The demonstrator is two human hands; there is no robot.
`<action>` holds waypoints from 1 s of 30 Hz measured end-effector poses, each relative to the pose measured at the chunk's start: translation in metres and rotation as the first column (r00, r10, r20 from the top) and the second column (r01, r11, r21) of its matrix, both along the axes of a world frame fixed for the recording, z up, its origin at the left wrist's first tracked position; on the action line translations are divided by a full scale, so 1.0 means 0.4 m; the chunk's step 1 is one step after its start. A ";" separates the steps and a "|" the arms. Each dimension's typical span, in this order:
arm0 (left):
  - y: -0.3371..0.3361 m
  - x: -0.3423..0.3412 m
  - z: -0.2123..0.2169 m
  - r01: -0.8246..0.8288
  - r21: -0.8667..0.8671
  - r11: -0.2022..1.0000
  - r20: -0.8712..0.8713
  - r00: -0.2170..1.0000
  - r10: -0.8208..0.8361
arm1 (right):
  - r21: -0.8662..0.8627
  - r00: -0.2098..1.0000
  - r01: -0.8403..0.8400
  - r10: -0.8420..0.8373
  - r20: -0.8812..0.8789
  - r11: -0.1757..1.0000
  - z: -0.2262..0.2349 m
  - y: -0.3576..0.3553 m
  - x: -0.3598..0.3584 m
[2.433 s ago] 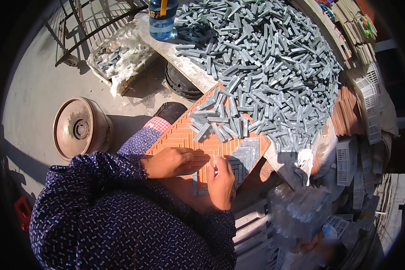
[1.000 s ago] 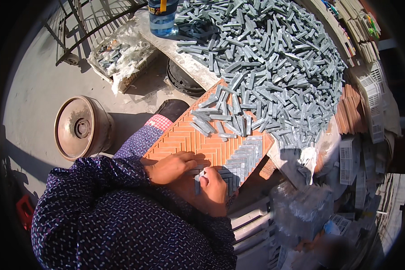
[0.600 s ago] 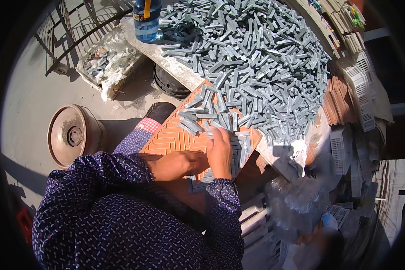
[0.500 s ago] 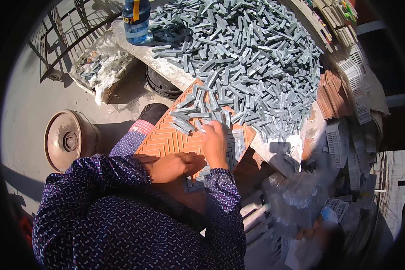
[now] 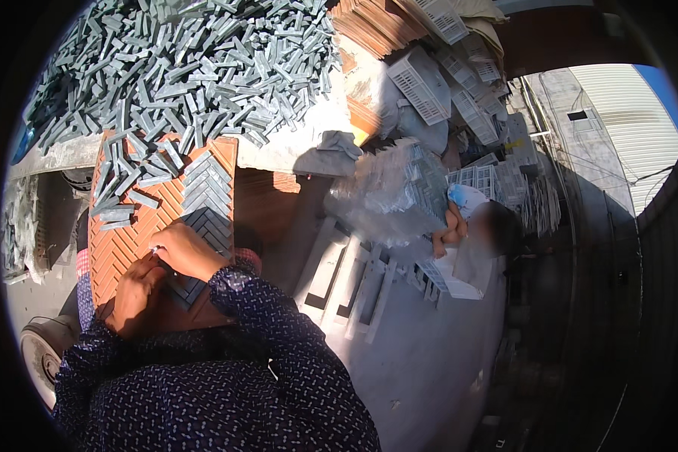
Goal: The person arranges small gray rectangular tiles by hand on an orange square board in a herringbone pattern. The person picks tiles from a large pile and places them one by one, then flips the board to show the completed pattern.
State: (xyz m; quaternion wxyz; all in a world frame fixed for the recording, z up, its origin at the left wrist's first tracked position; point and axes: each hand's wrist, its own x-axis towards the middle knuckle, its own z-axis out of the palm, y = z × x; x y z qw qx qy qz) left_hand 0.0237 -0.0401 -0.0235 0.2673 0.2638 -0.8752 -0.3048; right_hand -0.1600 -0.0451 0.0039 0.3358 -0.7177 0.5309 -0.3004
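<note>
Head view: both hands now meet at the orange herringbone board's near edge; right hand pinches a grey strip, left hand curled, grip unclear; strip-laying continues.

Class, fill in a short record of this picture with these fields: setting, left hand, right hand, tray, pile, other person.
setting: outdoor work table in sunlight
left hand: left hand rests on the near end of the orange tray
right hand: right hand lies on grey strips set in a herringbone pattern
tray: part filled, with loose strips at its far end
pile: large heap of grey strips on the table
other person: a hand beside plastic-wrapped stacks
</note>
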 end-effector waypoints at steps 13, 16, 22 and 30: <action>-0.029 0.174 0.071 -0.328 0.132 0.935 -0.002 0.944 0.331 | 0.108 0.979 -0.171 0.182 -0.096 0.979 0.029 -0.011 0.026; -0.039 0.185 0.077 -0.389 0.120 0.913 0.030 0.921 0.389 | 0.121 0.969 -0.180 0.197 -0.149 0.976 0.051 0.008 0.016; -0.071 0.168 0.069 -0.384 0.067 0.921 0.020 0.923 0.384 | 0.122 0.952 -0.195 0.218 -0.216 0.973 0.057 0.033 -0.002; -0.149 0.105 0.047 -0.332 -0.301 0.894 0.113 0.918 0.379 | -0.197 0.945 0.154 -0.202 -0.258 0.968 0.038 -0.096 0.032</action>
